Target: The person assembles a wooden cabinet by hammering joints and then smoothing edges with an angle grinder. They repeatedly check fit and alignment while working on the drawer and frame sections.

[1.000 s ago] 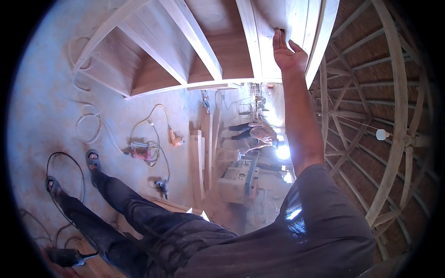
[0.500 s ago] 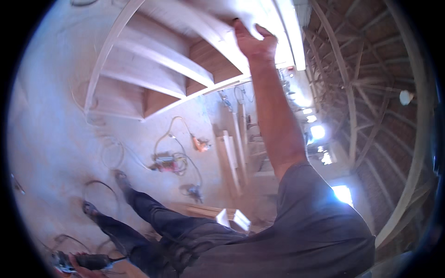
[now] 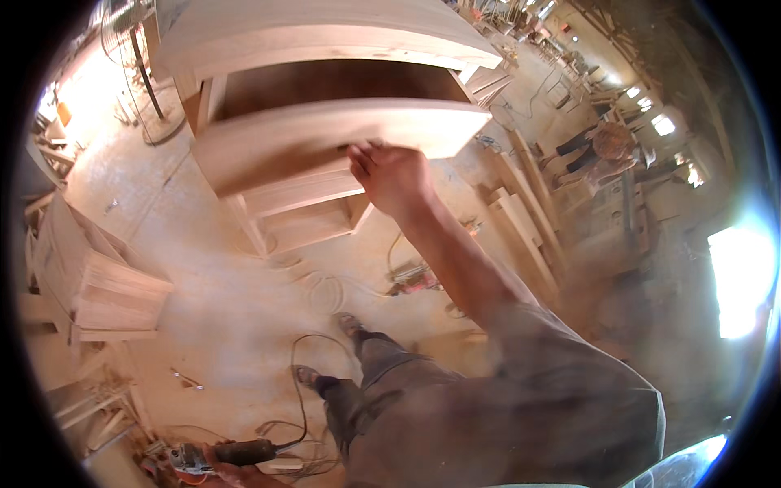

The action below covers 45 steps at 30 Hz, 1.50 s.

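Observation:
An unpainted wooden cabinet (image 3: 325, 37) stands ahead of me with its wide drawer (image 3: 301, 134) pulled partly out. My right hand (image 3: 392, 175) is at the drawer's front panel, fingers curled at a small dark opening in the wood. The fingertips are partly hidden against the panel. Low at the left, my left hand (image 3: 232, 473) is wrapped round an angle grinder (image 3: 244, 452) with a black body and a metal head. The grinder's cord runs from its rear end across the floor.
At the left stands another wooden furniture piece (image 3: 114, 285). A pedestal fan (image 3: 142, 69) is at the far left. Power tools (image 3: 415, 281) and cords lie on the floor near my feet. Long boards (image 3: 521, 220) lie to the right, with another person (image 3: 606, 146) beyond them.
The view has swung, bringing the cabinet top and open drawer into sight. My right hand has gone from spread fingers to curled at the drawer front. The grinder stays in my left hand.

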### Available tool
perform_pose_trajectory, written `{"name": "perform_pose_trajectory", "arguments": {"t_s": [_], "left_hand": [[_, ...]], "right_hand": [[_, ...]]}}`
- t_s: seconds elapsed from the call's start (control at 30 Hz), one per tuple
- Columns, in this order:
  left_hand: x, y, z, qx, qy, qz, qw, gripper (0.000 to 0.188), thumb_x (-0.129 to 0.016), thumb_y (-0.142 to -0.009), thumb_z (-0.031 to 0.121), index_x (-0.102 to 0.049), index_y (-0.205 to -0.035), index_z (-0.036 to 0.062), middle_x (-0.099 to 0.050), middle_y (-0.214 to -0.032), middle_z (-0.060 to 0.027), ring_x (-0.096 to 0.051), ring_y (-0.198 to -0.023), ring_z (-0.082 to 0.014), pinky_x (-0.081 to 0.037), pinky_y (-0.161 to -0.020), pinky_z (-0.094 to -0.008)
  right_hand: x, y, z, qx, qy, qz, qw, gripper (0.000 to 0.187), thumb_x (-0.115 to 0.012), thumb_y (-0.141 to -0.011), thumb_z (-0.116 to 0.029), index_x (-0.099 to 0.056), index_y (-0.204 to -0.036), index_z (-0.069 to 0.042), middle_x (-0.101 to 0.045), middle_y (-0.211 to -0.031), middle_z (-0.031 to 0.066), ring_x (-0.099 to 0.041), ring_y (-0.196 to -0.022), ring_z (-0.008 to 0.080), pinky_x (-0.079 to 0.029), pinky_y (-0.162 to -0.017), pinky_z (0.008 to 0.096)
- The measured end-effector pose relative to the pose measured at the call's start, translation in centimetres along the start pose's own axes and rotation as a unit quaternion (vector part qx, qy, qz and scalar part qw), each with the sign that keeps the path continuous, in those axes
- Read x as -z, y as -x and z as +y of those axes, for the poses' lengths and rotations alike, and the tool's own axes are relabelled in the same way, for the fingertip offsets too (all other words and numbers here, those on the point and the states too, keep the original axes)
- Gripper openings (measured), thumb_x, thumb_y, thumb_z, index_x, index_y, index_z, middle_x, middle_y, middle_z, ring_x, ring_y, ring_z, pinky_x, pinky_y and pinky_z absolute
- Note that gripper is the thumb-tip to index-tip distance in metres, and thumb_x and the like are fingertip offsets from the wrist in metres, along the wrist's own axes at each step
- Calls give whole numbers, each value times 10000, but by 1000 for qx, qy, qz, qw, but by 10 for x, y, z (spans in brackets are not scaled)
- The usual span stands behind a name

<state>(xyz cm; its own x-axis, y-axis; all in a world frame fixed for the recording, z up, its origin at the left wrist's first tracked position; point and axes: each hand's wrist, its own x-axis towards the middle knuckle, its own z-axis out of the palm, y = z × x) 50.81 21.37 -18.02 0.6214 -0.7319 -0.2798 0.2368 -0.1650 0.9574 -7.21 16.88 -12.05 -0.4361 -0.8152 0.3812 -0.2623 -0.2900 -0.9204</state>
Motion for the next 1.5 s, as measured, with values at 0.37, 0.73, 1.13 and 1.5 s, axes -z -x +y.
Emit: {"name": "perform_pose_trajectory", "arguments": {"t_s": [0.37,0.73,1.13,1.5], "left_hand": [[-19,4,33,31,52,-4,998,305,-776,-841,291,-624,-993,75,-625,-840,-84,-614,-729,-235,-550,-657,-380],[-9,2,2,82,46,-30,995,300,-778,-830,302,-610,-954,86,-620,-815,-76,-613,-715,-238,-546,-648,-388],[40,15,-14,127,78,-12,989,329,-779,-803,349,-583,-918,111,-607,-768,-63,-607,-681,-243,-534,-630,-410],[50,66,23,164,94,6,982,340,-731,-813,268,-542,-1033,92,-598,-769,-69,-616,-650,-254,-551,-593,-401]], "right_hand": [[-12,54,-113,-184,-514,79,834,514,-564,-857,-63,-436,-1295,172,-446,-1417,334,-440,-1363,424,-333,-1182,479],[12,-101,-61,-247,-495,128,823,691,-535,-877,-99,-226,-1401,229,-315,-1456,415,-396,-1346,526,-349,-1170,539],[9,-140,-29,-214,-506,84,831,636,-503,-864,-114,-260,-1361,200,-382,-1394,442,-446,-1288,567,-372,-1133,601],[-11,-129,-26,-228,-511,177,810,440,-516,-888,-61,-447,-1292,98,-477,-1367,294,-504,-1265,437,-409,-1078,529]]}}
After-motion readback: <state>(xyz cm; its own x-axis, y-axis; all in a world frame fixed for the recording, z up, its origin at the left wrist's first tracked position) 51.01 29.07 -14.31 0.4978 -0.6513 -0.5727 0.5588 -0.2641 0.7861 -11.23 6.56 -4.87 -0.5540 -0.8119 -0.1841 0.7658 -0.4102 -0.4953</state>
